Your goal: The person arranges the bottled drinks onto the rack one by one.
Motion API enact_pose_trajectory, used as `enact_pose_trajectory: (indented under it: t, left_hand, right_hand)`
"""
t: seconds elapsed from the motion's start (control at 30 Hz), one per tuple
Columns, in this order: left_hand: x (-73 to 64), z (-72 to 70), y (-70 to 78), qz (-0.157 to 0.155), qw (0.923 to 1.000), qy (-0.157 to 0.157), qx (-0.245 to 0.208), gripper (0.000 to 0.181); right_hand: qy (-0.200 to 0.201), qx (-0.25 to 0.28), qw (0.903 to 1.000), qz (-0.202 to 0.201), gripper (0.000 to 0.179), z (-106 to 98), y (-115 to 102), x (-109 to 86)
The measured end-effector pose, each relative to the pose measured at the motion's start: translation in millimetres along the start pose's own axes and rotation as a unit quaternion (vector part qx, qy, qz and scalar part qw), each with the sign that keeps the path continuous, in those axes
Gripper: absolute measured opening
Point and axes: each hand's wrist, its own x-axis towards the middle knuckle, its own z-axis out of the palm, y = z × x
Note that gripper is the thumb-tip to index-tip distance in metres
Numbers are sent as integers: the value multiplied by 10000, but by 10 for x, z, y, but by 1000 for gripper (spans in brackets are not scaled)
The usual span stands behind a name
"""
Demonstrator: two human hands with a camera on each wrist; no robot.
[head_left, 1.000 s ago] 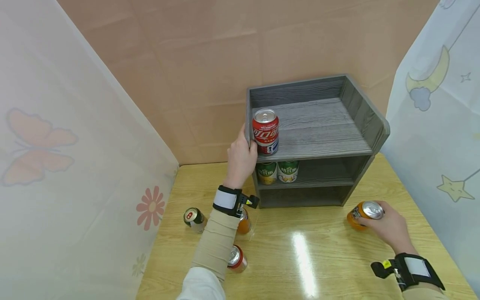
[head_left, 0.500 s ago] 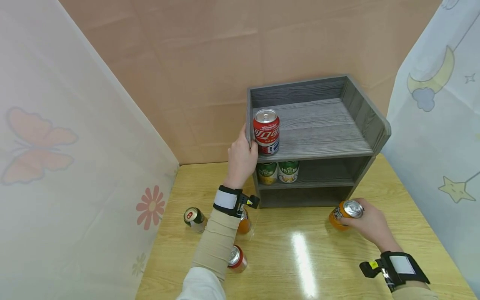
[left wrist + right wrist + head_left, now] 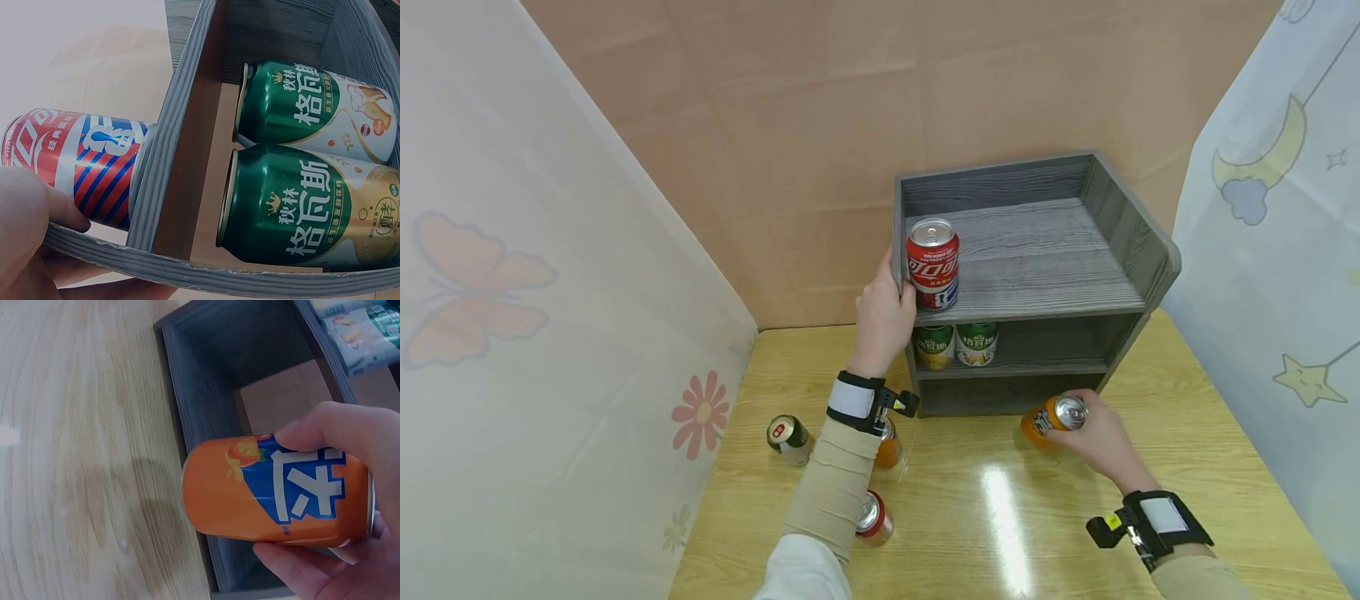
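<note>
My left hand (image 3: 884, 321) grips the left side panel of a small grey wooden shelf (image 3: 1030, 258), its thumb near a red cola can (image 3: 932, 265) on the top board. Two green-topped drink cans (image 3: 934, 346) stand side by side at the left of the middle compartment; the left wrist view shows these green cans (image 3: 294, 206) up close. In my right hand (image 3: 1103, 442) is an orange soda can (image 3: 275, 494), held between thumb and fingers. The orange can is tilted, close in front of the bottom compartment's right part. My right palm is partly hidden behind it.
On the table left of the shelf stands a dark-and-white can (image 3: 791, 440). Another orange can (image 3: 889, 446) and a red-rimmed can (image 3: 875, 518) are partly covered by my left forearm. Patterned sheets (image 3: 1285, 275) hang at both sides.
My right hand has carried the orange soda can leftward from the shelf's right side to the front of its bottom compartment, tilting it. My left hand stays on the side panel.
</note>
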Motion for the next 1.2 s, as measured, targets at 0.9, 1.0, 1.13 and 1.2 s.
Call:
enact_pose_trajectory:
  t: [0.9, 1.0, 1.13, 1.2]
  left_hand:
    - [0, 5, -3, 42, 10000, 27, 40, 57]
    - [-3, 6, -2, 28, 10000, 26, 30, 57]
    - [-3, 10, 7, 8, 10000, 25, 4, 57]
    - [-3, 13, 11, -6, 10000, 34, -5, 57]
  right_hand:
    - [55, 1471, 9873, 601, 90, 744, -219, 474]
    - [13, 1565, 9853, 688, 93, 820, -248, 534]
    - [-44, 1581, 9847, 727, 94, 900, -299, 582]
    - [-66, 1599, 9849, 662, 93, 938, -317, 605]
